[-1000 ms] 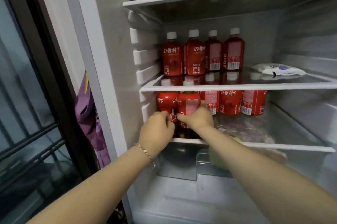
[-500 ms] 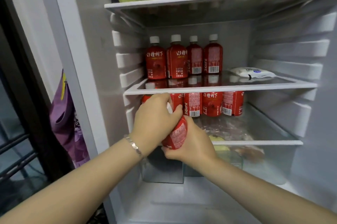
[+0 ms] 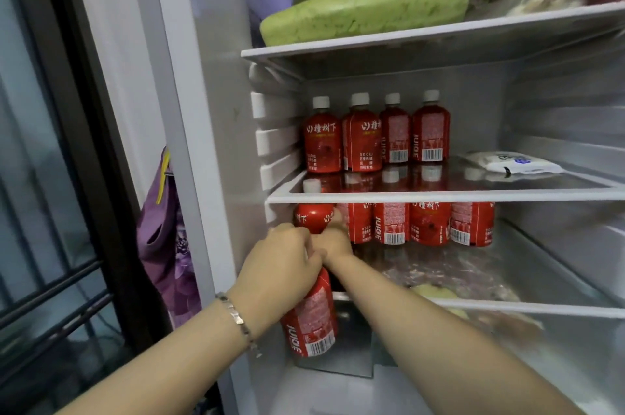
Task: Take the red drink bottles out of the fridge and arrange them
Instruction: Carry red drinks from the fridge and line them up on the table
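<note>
So right now my left hand [image 3: 282, 265] is wrapped tight around the neck and shoulder of one red juice bottle [image 3: 313, 320], which hangs label-down below my fist, already clear of the fridge shelf [image 3: 439, 196] and just in front of the drawer. My right hand [image 3: 333, 238] is reaching in just past the left one, fingers curled onto the next red bottle [image 3: 313, 216] at the left end of the lower row, directly above my knuckles; it looks like a grip, though I can't see the far side of the fingers. Three or four more stand to the right of that hand, and a row of four upper bottles [image 3: 377, 137] sits one shelf above both hands. Handling-wise, I'd guess these are full, so fairly heavy for the size, and the plastic is stiff with a smooth shrink label that could be slick if there's condensation. Holding one by the cap end works, but I'd rather take the waist, where the label is. Low headroom under that glass shelf, so tilt before pulling.
</note>
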### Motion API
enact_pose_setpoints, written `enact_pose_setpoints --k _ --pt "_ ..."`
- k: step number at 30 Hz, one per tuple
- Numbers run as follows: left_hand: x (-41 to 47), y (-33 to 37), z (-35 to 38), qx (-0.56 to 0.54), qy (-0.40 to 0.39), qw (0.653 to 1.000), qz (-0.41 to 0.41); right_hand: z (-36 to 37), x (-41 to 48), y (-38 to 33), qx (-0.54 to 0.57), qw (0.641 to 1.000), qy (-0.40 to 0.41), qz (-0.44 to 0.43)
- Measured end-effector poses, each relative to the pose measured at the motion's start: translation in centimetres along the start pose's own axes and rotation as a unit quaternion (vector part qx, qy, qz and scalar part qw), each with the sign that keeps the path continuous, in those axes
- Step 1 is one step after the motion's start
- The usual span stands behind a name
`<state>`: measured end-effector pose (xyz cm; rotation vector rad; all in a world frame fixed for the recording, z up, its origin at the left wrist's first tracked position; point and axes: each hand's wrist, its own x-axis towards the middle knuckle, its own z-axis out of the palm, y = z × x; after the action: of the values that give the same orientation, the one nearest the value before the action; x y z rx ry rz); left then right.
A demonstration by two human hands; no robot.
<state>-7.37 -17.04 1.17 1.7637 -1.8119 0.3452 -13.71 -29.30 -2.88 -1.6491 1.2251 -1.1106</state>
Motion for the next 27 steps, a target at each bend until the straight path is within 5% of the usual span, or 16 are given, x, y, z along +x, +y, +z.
enact_pose_setpoints --k 6,10,17,22,27 --pt "-0.3 0.0 -0.9 -0.003 0.03 0.999 -0.027 -1.2 -2.3 -0.7 -0.012 0.999 0.033 0.017" --pt "-0.5 0.8 -1.9 -0.002 0.025 0.998 -0.051 -3.6 -6.6 0.4 -0.047 0.997 0.04 -0.047" --pt "0.5 1.9 -2.5 0.005 0.034 0.998 0.059 -6.9 -10.6 1.5 -0.17 0.968 0.056 -0.177" --pt "0.4 2.8 -1.5 0.032 -0.029 0.989 0.139 -10.3 -10.7 1.1 -0.197 0.958 -0.055 -0.203" --pt "0.7 3.5 -0.4 0.008 -0.025 0.994 0.107 -12.1 -10.4 1.0 -0.21 0.95 -0.154 -0.173"
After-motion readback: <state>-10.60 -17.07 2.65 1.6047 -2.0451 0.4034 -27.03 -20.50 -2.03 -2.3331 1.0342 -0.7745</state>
